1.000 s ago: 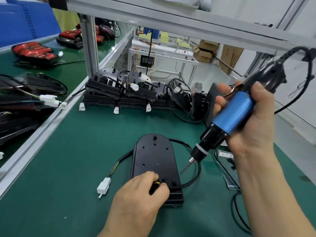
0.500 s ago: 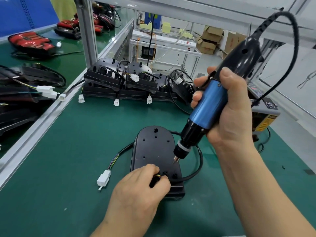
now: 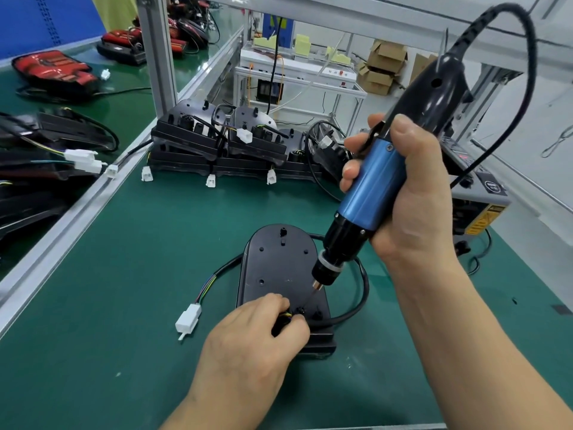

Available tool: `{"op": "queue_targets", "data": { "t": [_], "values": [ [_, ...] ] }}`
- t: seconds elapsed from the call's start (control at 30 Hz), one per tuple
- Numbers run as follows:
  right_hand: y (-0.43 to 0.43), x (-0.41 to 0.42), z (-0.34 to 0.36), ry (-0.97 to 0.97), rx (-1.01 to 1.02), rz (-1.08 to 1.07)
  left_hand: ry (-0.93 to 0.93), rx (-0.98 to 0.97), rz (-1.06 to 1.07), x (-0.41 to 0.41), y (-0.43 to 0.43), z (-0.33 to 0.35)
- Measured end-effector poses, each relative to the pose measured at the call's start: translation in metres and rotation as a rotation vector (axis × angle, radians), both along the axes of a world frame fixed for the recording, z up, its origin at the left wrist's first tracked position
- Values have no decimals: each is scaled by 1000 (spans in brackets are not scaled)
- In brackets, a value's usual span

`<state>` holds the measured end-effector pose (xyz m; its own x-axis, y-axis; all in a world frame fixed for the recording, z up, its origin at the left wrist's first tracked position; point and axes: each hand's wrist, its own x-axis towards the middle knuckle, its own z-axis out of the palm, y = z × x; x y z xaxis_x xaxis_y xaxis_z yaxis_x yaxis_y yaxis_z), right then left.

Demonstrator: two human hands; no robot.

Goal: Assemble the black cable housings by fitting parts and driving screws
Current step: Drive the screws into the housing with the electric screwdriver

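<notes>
Your right hand (image 3: pixel 412 197) wraps the glossy blue-barrelled electric screwdriver (image 3: pixel 372 187), its thin bit angled down at the smooth, round-ended black plastic housing (image 3: pixel 279 268) lying flat on the green matte surface (image 3: pixel 139 274); your left hand (image 3: pixel 257 346) pinches coloured wires (image 3: pixel 286 315) at its near end

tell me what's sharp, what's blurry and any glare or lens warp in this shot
Head view, centre: the black housing and the screwdriver are sharp. Head view, left edge: the dark parts smear into blur. Head view, top: the upright post leans, a wide-angle warp. Light is soft and even, with a pale sheen down the screwdriver's blue barrel and only faint shadows.
</notes>
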<state>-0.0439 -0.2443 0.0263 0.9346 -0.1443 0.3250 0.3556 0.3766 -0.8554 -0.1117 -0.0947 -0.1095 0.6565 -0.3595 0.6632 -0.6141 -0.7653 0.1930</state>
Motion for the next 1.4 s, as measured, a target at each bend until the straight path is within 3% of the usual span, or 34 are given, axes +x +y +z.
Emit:
{"op": "queue_targets", "data": {
  "t": [1.4],
  "values": [
    [30, 0, 7, -68, -197, 165, -11, 20, 32, -1, -1, 3]
  ]
}}
